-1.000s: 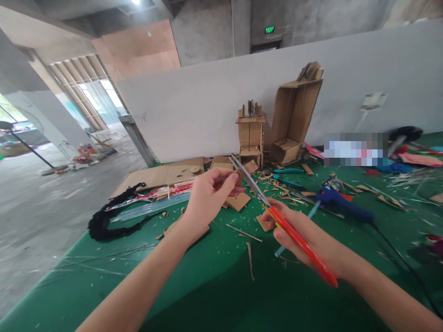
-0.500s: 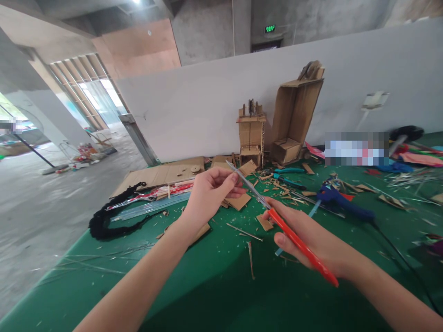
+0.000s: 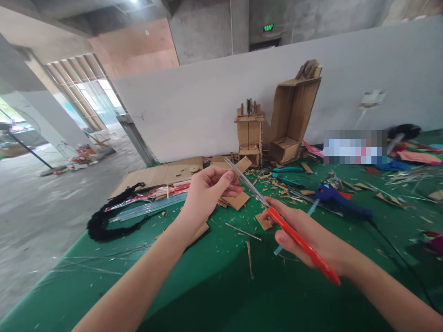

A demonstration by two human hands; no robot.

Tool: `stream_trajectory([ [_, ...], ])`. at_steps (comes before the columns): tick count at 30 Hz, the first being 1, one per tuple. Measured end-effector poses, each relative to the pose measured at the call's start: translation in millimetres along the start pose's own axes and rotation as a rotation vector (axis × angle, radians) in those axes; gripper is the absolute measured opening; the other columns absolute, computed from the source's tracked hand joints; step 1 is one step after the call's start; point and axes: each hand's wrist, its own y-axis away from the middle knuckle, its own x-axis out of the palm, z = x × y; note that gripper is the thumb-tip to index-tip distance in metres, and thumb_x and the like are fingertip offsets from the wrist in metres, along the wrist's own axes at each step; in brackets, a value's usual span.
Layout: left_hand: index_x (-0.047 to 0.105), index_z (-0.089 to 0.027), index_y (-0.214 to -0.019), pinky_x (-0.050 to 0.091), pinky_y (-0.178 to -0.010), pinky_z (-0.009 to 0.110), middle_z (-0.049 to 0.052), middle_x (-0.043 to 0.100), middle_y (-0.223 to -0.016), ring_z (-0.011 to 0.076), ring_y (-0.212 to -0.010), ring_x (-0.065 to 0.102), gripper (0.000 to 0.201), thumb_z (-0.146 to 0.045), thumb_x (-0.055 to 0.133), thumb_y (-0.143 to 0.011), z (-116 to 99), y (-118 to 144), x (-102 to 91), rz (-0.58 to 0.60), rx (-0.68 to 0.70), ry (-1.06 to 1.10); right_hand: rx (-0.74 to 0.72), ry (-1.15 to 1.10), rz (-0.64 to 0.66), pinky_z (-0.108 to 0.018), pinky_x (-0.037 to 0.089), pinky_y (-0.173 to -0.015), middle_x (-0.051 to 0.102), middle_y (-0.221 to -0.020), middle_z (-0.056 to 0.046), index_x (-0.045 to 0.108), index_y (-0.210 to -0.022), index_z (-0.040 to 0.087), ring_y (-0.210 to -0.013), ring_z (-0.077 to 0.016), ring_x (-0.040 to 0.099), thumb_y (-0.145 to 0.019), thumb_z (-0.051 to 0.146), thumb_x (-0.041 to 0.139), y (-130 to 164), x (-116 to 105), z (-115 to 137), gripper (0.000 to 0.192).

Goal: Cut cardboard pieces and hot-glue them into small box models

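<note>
Red-handled scissors (image 3: 294, 235) are gripped in my right hand (image 3: 304, 230), fingers wrapped round the handles. Their metal blades point up and left, slightly apart at the tips, just past the fingertips of my left hand (image 3: 211, 189). Thumb and fingers of that hand pinch together on a small brown piece (image 3: 236, 175) that looks like cardboard, mostly hidden by the fingers and blades. Below the hands, a thin stick (image 3: 243, 231) and a narrow brown strip (image 3: 249, 260) lie on the green table (image 3: 214, 295).
Two cardboard structures (image 3: 248, 131) (image 3: 294, 115) stand by the white partition. Cardboard scraps (image 3: 237, 201) and teal-handled pliers (image 3: 289, 180) lie behind the hands. A blue glue gun (image 3: 342, 203) with a cord is at right. Black yarn (image 3: 100, 226) and clear plastic strips (image 3: 148, 207) lie left.
The scissor blades have parted slightly at the tips. Both hands hold nearly the same place, and the whole view has shifted a little.
</note>
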Motion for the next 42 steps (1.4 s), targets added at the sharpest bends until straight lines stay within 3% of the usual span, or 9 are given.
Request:
stream_trajectory([
  [5,0.060,-0.015,-0.080,0.058,-0.062,0.022,0.005,0.070,-0.075,0.0125,-0.063,0.068,0.021,-0.035,0.063,-0.078,-1.4,0.3,0.5,0.010,0.017,-0.016,0.093,-0.058,0.085,-0.034,0.050,-0.062,0.060,-0.094,-0.006,0.017,-0.144,0.026,-0.073,-0.0204,0.060,-0.090,0.041,0.043,1.7,1.9,0.9,0.062],
  [9,0.060,-0.015,-0.079,0.058,-0.062,0.022,0.005,0.070,-0.074,0.0126,-0.062,0.068,0.022,-0.037,0.062,-0.078,0.6,0.1,0.5,0.009,0.010,0.016,0.087,-0.080,0.080,-0.031,0.049,-0.055,0.060,-0.093,-0.006,0.019,-0.144,0.025,-0.063,-0.0168,0.057,-0.089,0.040,0.044,2.3,1.8,0.1,0.062],
  [15,0.060,-0.016,-0.079,0.058,-0.062,0.022,0.004,0.070,-0.074,0.0128,-0.062,0.068,0.021,-0.036,0.062,-0.078,3.3,-0.4,-0.4,0.014,0.019,0.026,0.094,-0.109,0.073,-0.031,0.050,-0.055,0.060,-0.086,-0.004,0.027,-0.139,0.024,-0.066,-0.0178,0.058,-0.089,0.041,0.045,0.9,2.6,-0.6,0.056],
  [20,0.058,-0.016,-0.077,0.058,-0.062,0.023,0.004,0.069,-0.072,0.0126,-0.062,0.068,0.020,-0.036,0.061,-0.078,2.3,-0.5,-0.1,-0.006,0.031,-0.032,0.090,-0.050,0.073,-0.026,0.044,-0.048,0.054,-0.078,-0.001,0.045,-0.115,0.022,-0.056,-0.0120,0.047,-0.089,0.040,0.044,-1.7,4.1,-2.4,0.031],
  [24,0.056,-0.016,-0.074,0.057,-0.059,0.022,0.003,0.068,-0.069,0.0125,-0.060,0.068,0.019,-0.034,0.062,-0.077,-0.5,-0.1,1.9,-0.027,0.030,-0.026,0.096,0.017,0.053,-0.025,0.041,-0.048,0.052,-0.075,0.000,0.047,-0.100,0.022,-0.055,-0.0111,0.044,-0.090,0.041,0.043,-2.2,6.1,-4.4,0.023],
  [30,0.056,-0.016,-0.073,0.056,-0.059,0.023,0.001,0.067,-0.065,0.0115,-0.058,0.066,0.020,-0.035,0.063,-0.076,-0.7,0.0,2.4,-0.027,0.015,-0.015,0.127,0.120,0.028,-0.028,0.041,-0.053,0.052,-0.071,0.001,0.041,-0.116,0.022,-0.056,-0.0137,0.047,-0.090,0.039,0.042,-4.4,6.9,1.2,0.031],
  [38,0.056,-0.017,-0.071,0.054,-0.055,0.023,-0.001,0.065,-0.061,0.0095,-0.053,0.062,0.019,-0.033,0.062,-0.077,2.9,-0.5,1.8,-0.002,0.012,-0.010,0.044,0.073,0.003,-0.031,0.045,-0.059,0.058,-0.090,-0.007,0.035,-0.125,0.020,-0.069,-0.0182,0.055,-0.088,0.040,0.044,-0.1,6.3,2.1,0.042],
  [42,0.055,-0.017,-0.070,0.053,-0.054,0.022,-0.001,0.064,-0.060,0.0092,-0.051,0.061,0.018,-0.032,0.063,-0.077,2.0,0.1,3.1,0.014,0.007,0.036,0.022,0.072,-0.015,-0.031,0.044,-0.058,0.058,-0.083,-0.005,0.038,-0.121,0.020,-0.068,-0.0184,0.055,-0.089,0.041,0.042,0.5,6.3,2.9,0.039],
])
